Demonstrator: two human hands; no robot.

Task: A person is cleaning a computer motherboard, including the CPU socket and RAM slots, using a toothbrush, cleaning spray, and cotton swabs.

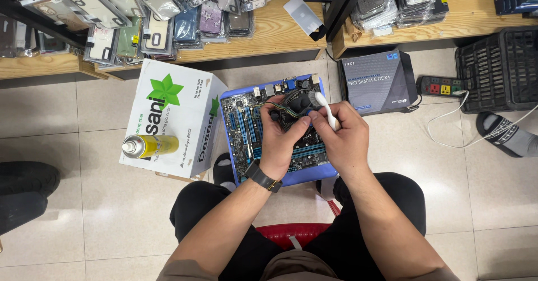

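At the far left edge of the tiled floor (101,225) a dark shoe (25,194) is lying. To its right a white cardboard box (168,118) is standing on the floor, carrying a yellow spray can (151,145) that is lying on its side along the box's near edge. Behind it, packaged phone cases (140,17) are crowding a low wooden shelf (280,28).

At the centre a blue circuit board (246,127) is resting on a blue stool (311,175), just beside the box's right edge. The person's left hand (280,138), with a dark watch (262,176) on the wrist, is lying over the middle of the board; its fingers are curling around the near rim of a round black cooling fan (296,106), which is sitting at the board's far right corner with thin wires trailing from it. The right hand (344,138) is pressing in beside the left, its fingers closing together around the handle of a white brush (328,110), whose head is touching the fan's right edge. Below the hands a red seat (297,233) is showing between the person's dark trousers.

Right of the stool a dark grey box (378,82) is lying on the floor. Further right a power strip (443,86) is feeding a white cable (476,129), next to a black plastic crate (499,68). At the right edge a foot in a sandal (504,132) is resting.
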